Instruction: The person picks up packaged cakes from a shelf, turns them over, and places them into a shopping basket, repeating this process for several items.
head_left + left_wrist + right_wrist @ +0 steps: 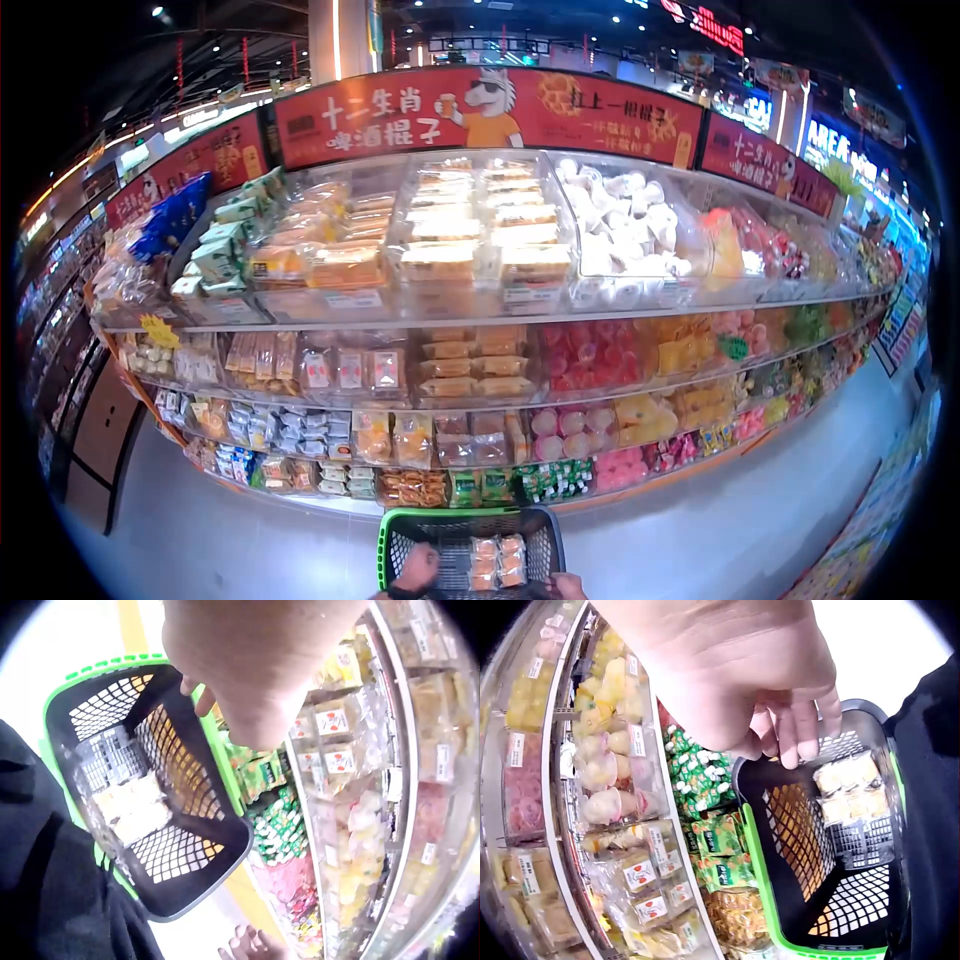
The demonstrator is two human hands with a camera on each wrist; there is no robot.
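A black shopping basket (545, 522) with a green rim along one side is below me in the head view. Several clear packs of light-brown pastries (498, 562) lie inside it. My left hand (418, 568) hovers over the basket's left part; in the left wrist view its fingers (204, 701) hang loosely bent by the green rim. My right hand (567, 586) is at the basket's right edge. In the right wrist view its fingers (786, 735) droop, loosely curled, over the dark corner of the rim. Neither hand shows a thing in its grasp.
A curved, tiered snack shelf (450, 405) stands just beyond the basket, filled with wrapped pastries, jelly cups and sweets. Red signboards (390, 120) top it. Pale floor (700, 550) runs along its base. Dark clothing (60, 877) borders the basket's near side.
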